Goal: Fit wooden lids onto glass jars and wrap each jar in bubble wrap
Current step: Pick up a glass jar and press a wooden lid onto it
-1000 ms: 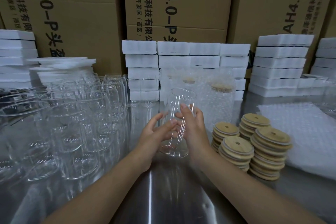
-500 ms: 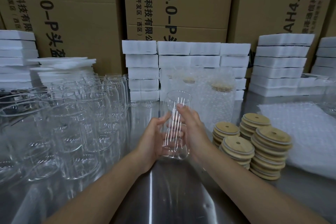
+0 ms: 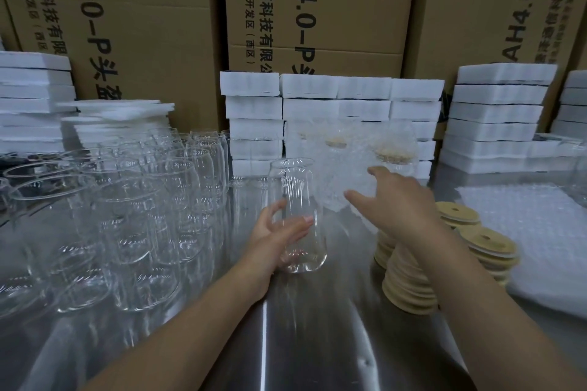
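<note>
Looking forward and down from head height, wide-angle, across the shiny steel table (image 3: pixel 263 343) from its near edge. Facing the far edge and the tall brown printed cardboard cartons (image 3: pixel 333 9) standing behind it. Sitting close, centring on the clear glass jar (image 3: pixel 297 187) held by the left hand (image 3: pixel 270 238). Stretching and bending the scene toward the frame sides, working as the only view.

A packing warehouse, with stacked cardboard cartons (image 3: pixel 317 9), foam pads (image 3: pixel 498 105) and glass jars (image 3: pixel 127 200).
</note>
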Tool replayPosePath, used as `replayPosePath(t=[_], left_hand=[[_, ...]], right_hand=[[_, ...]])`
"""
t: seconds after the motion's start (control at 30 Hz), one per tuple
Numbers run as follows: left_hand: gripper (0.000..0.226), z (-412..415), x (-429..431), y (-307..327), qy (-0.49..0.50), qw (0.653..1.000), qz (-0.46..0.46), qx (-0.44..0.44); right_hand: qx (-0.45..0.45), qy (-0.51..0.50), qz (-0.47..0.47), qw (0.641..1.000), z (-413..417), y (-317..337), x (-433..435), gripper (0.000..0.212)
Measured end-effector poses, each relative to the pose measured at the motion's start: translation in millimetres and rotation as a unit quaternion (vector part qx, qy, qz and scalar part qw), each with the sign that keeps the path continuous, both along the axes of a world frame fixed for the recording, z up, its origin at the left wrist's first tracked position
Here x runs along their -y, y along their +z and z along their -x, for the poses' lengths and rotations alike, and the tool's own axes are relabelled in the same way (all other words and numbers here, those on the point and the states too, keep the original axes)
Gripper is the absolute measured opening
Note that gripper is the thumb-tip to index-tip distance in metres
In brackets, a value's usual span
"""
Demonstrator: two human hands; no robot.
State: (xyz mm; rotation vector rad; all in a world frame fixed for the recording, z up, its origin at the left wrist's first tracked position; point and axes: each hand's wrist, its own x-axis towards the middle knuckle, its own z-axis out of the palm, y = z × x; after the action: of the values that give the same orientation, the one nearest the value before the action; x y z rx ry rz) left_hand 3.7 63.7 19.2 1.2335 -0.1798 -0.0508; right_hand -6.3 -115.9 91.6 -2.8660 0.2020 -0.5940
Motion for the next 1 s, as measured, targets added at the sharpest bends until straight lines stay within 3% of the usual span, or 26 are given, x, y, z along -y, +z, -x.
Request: replayPosePath(t=[0.07,0.2,0.3,0.4,0.63,0.73,0.83,0.93,1.0], left_hand=[[0.085,0,-1,-1,0.021,1.000,-0.019,0.015],[0.079,-3,-3,-3,0.048,0.996,-0.064,0.026],[0.094,-4,-5,-3,0.062,0.995,-0.074,0.031],[0.087,-6,-4,-6,0.067,0.994,-0.081,0.035],[0.090,-6,-4,-8,0.081,0.989,-0.107,0.055],[0.084,-10,-4,-11,0.089,0.985,-0.129,0.070],[0.086,-11,-2,-13,0.085,0.981,-0.150,0.091],[0.097,-11,-2,-14,0.072,0.976,-0.171,0.115],[0.097,-11,-1,-15,0.070,0.969,-0.195,0.135]], right_hand=[[-0.090,-0.063,0.092,0.990,1,-2,11,0.068],[-0.184,-0.079,0.089,0.976,2,-4,21,0.054],[-0.193,-0.075,0.080,0.975,3,-2,19,0.042],[-0.185,-0.049,0.094,0.977,4,-6,15,0.023],[-0.209,-0.021,0.068,0.975,3,-9,9,0.037],[-0.145,-0.026,0.048,0.988,1,-10,9,0.068],[0.023,0.003,-0.036,0.999,-3,-10,4,0.082],[0.198,0.072,-0.206,0.956,-2,-7,1,0.080],[0.244,0.123,-0.307,0.912,-1,-5,-3,0.070]])
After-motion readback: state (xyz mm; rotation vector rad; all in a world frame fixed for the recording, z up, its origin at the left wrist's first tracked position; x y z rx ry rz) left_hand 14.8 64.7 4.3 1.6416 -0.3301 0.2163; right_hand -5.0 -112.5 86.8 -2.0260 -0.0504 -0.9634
